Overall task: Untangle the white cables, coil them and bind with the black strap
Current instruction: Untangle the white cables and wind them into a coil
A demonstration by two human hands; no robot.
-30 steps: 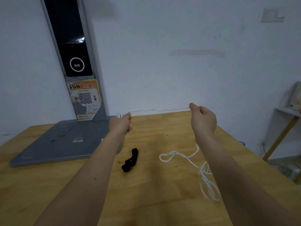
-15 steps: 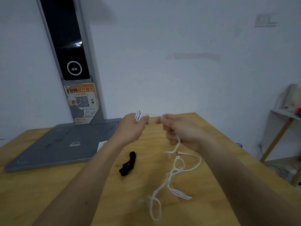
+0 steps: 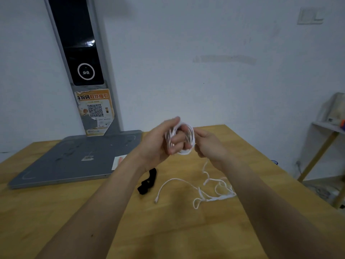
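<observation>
Left hand point(image 3: 158, 143) is gripping a coil of white cable point(image 3: 183, 140), loops wound round its curled fingers, held up above the wooden table point(image 3: 56, 212); right hand point(image 3: 209, 146) at 3 o'clock of the coil is pinching the strand just beside it; loose cable is hanging from the right hand down to 5 o'clock, lying tangled on the table point(image 3: 211, 191), 1 free plug end point(image 3: 156, 200) pointing to 7 o'clock; black strap point(image 3: 147, 181) is lying crumpled on the table at 6 o'clock of the left hand, apart from the tangle; grey stand base point(image 3: 74, 159) is sitting at 9 o'clock, its post carrying an orange QR sticker point(image 3: 95, 111).
</observation>
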